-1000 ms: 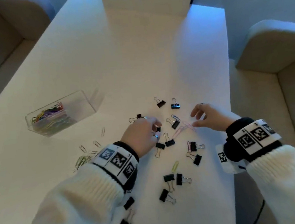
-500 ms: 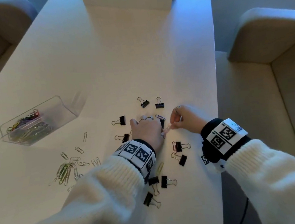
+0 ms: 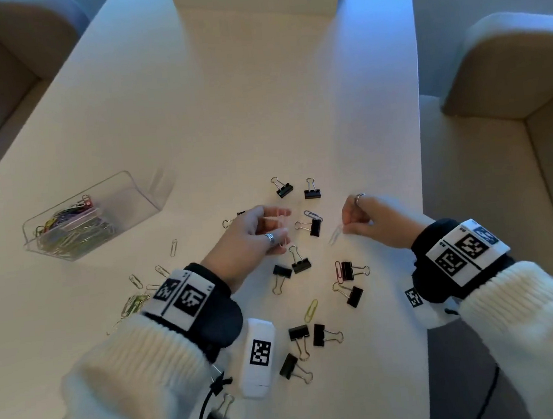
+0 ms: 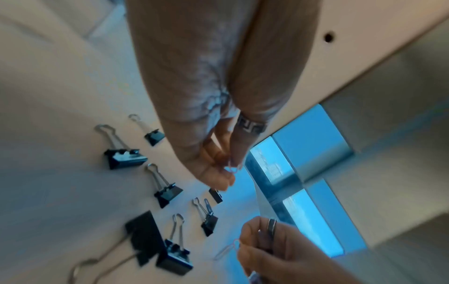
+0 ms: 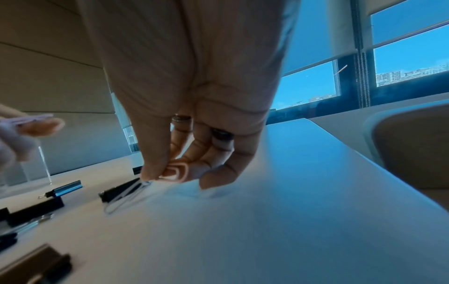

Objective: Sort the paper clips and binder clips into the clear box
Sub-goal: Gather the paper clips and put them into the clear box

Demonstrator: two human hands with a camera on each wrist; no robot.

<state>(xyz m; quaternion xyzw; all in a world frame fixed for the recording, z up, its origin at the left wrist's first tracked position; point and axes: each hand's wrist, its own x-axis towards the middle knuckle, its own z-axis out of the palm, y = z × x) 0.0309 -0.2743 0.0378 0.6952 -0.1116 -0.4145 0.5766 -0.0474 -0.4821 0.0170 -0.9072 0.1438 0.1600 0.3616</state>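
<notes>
Both hands (image 3: 307, 228) pinch paper clips (image 3: 335, 234) (fingers curled).

Matt bench (image 3: 258, 94), glossy clear plastic, bare and coated wire

Smooth, matt pale bench top; clear box (image 3: 124, 202) of glossy see-through plastic; binder clips (image 3: 301, 264) in black matt metal with shiny wire handles; paper clips (image 3: 311, 310) of thin coloured or silvery wire; ribbed white knit sleeves (image 3: 529, 321); shiny metal rings (image 3: 270, 237) on fingers.

Lighting was dim and cool, daylight entering from the window (image 5: 401, 63). Both wrist views showed motion blur and edge distortion; soft shadows lay on the table (image 3: 259, 110).
</notes>
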